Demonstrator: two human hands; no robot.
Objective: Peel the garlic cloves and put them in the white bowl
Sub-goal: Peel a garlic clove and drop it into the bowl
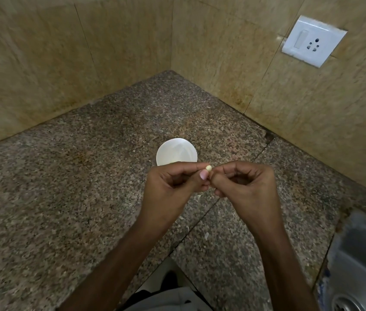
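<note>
Pinching a small pale garlic clove (208,168) between thumb and forefinger of the left hand (173,182), other fingers curled in; closing on the same clove from the opposite side with thumb and forefinger of the right hand (247,182), likewise curled. Both held above a speckled granite counter (76,180). Nearest, at lower right, part of a steel sink (361,261) with its drain. Under the wrists, a few pale flakes (206,236) on the stone. Just beyond the knuckles and partly hidden by them, the white bowl (176,152), upright. Farther back, tan tiled walls (121,52) meeting in a corner, with a white switch-and-socket plate (313,40) on the right one.
</note>
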